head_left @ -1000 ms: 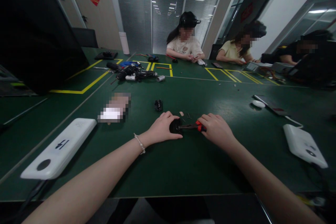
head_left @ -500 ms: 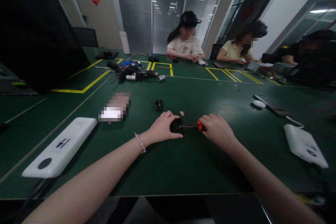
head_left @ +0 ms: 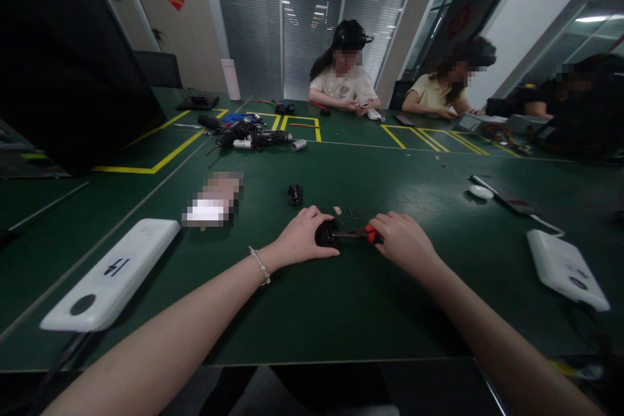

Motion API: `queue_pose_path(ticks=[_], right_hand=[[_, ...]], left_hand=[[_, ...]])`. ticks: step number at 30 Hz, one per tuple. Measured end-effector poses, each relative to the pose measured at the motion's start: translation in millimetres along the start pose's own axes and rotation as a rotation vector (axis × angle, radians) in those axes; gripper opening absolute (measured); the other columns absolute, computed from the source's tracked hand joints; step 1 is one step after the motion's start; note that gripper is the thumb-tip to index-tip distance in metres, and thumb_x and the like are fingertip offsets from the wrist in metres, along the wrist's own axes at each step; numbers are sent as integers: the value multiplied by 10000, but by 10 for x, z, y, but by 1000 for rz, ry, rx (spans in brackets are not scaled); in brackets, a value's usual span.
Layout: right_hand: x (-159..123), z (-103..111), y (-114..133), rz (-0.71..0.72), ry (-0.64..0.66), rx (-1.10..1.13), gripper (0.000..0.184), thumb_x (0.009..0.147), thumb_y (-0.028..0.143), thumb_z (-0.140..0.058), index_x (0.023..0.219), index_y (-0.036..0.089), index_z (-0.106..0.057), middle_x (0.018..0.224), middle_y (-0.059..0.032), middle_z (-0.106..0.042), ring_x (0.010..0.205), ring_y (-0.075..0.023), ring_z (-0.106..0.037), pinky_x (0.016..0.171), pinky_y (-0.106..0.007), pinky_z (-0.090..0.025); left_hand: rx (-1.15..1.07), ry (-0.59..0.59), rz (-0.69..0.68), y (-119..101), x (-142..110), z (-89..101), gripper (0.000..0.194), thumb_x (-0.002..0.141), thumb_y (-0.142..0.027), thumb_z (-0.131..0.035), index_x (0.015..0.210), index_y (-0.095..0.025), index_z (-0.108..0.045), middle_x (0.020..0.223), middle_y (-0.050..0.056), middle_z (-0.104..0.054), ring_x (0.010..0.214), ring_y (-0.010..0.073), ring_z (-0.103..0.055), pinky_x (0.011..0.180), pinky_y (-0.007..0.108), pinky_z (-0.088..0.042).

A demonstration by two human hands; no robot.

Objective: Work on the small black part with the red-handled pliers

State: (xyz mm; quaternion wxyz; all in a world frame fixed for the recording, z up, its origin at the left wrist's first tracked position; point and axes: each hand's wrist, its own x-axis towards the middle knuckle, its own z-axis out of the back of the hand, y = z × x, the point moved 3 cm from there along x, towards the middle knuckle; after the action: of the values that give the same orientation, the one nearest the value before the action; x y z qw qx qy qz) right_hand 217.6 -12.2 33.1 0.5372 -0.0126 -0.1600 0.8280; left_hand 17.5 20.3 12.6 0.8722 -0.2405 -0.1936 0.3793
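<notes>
My left hand [head_left: 299,237] is closed round a small round black part [head_left: 325,234] that rests on the green table [head_left: 341,299]. My right hand [head_left: 402,240] grips red-handled pliers [head_left: 363,233], whose dark jaws point left into the black part. Both hands rest on the table near its middle, a short way in front of me. Just beyond them lie a few tiny loose bits [head_left: 344,212] and another small black part [head_left: 294,194].
A white power bank [head_left: 110,273] lies at the left, another white device [head_left: 565,268] at the right with a cable. A phone and white disc [head_left: 481,192] sit further right. Tools and cables [head_left: 246,133] are piled at the back left. Three people work at the far side.
</notes>
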Motion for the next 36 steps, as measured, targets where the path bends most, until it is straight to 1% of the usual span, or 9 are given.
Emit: queue_pose_path(ticks=[8, 13, 19, 27, 36], right_hand=[[-1, 18, 4, -1, -19, -6, 238, 660, 196, -584, 898, 188, -587, 871, -52, -603, 790, -204, -508, 682, -335, -370], [0, 15, 4, -2, -19, -1, 255, 661, 200, -581, 915, 186, -586, 887, -57, -596, 799, -206, -504, 691, -337, -366], [-1, 18, 7, 0, -29, 7, 245, 662, 217, -571, 904, 185, -586, 873, -59, -584, 797, -212, -491, 682, -332, -359], [5, 21, 12, -10, -31, 23, 266, 669, 218, -562, 932, 178, -581, 906, -67, -581, 810, -210, -488, 711, -340, -368], [6, 8, 6, -2, -50, 40, 262, 660, 203, -580, 922, 183, -578, 893, -55, -585, 794, -203, -488, 695, -333, -372]], left_hand=[[-5, 14, 23, -8, 0, 6, 662, 628, -566, -614, 1178, -238, -447, 1029, 48, -446, 937, 248, -461, 749, 375, -432], [6, 19, 8, -22, -2, 10, 653, 639, -562, -609, 1175, -224, -450, 1034, 54, -445, 937, 245, -458, 757, 373, -433], [32, -2, 5, -31, 0, 9, 657, 632, -553, -622, 1176, -228, -449, 1034, 56, -446, 941, 249, -458, 784, 389, -419], [23, -12, -9, -15, -1, 4, 649, 635, -550, -622, 1172, -228, -450, 1033, 53, -449, 937, 245, -458, 776, 374, -423], [21, -10, -16, -2, 2, -5, 654, 635, -563, -613, 1172, -226, -450, 1025, 52, -449, 927, 242, -456, 768, 375, -427]])
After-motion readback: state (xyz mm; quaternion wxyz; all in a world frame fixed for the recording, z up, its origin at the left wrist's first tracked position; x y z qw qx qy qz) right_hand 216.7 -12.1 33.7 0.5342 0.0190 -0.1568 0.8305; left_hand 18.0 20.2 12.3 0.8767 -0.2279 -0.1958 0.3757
